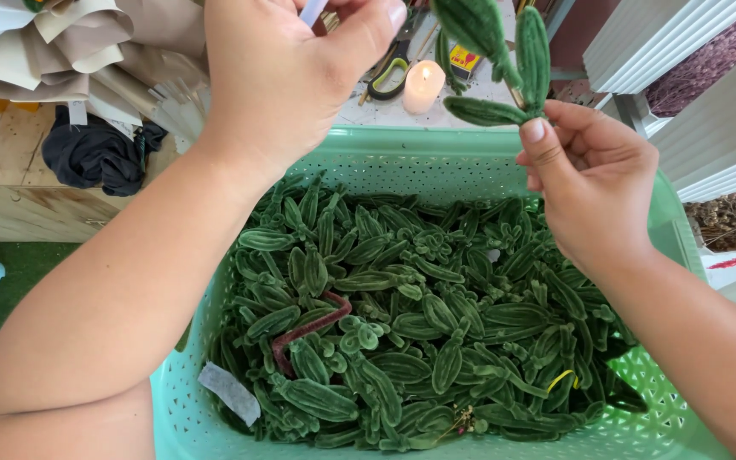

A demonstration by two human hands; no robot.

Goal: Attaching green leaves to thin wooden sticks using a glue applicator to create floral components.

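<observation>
My right hand (585, 183) pinches the stem of a green fuzzy leaf sprig (504, 60) made of bent pipe cleaner, held up above the far rim of a mint green perforated basket (419, 149). My left hand (291, 64) is raised at the top middle, fingers closed on a small pale object whose top is cut off by the frame. The basket is filled with several matching green fuzzy leaves (411, 332). A dark red pipe cleaner (308, 328) lies among them.
A lit white candle (423, 85) and green-handled scissors (389, 72) sit on the surface beyond the basket. Rolled beige paper (70, 51) and dark cloth (95, 153) lie at left on wood. White slatted boxes (709, 102) stand at right. A white scrap (230, 392) lies in the basket.
</observation>
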